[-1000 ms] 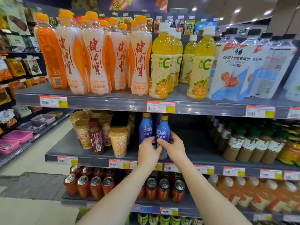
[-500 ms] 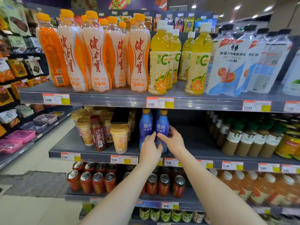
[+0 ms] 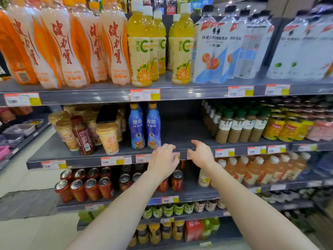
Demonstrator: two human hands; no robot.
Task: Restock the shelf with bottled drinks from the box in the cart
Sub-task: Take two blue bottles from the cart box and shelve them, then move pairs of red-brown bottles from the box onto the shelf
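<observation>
On the left of the middle shelf [image 3: 180, 131] stand some milk tea cups [image 3: 107, 138] and one brown coffee bottle [image 3: 83, 137]. Next to them stand two blue bottles [image 3: 153, 125]. They are side by side, upright, and near the front edge. These look like the drinks you are putting out.

Your left hand [image 3: 163, 160] is at the front edge of the shelf, just below and to the right of the blue bottles. Its fingers are loosely bent and it holds nothing.

Then comes a bare part of the shelf. Your right hand [image 3: 201, 153] is in front of that part. Its fingers are loose too, and it is empty.

Further right stand the green-cap bottles [image 3: 237, 127] in neat rows.

I think you are between trips: two bottles are placed and both hands are free. The box and the cart are not in view, so you will need to turn and find them. Take more blue bottles from the box. Bring them to the bare part, right beside the two blue ones. Set them down upright with the names facing out. Go gently, so you do not knock over the ones already standing there.
</observation>
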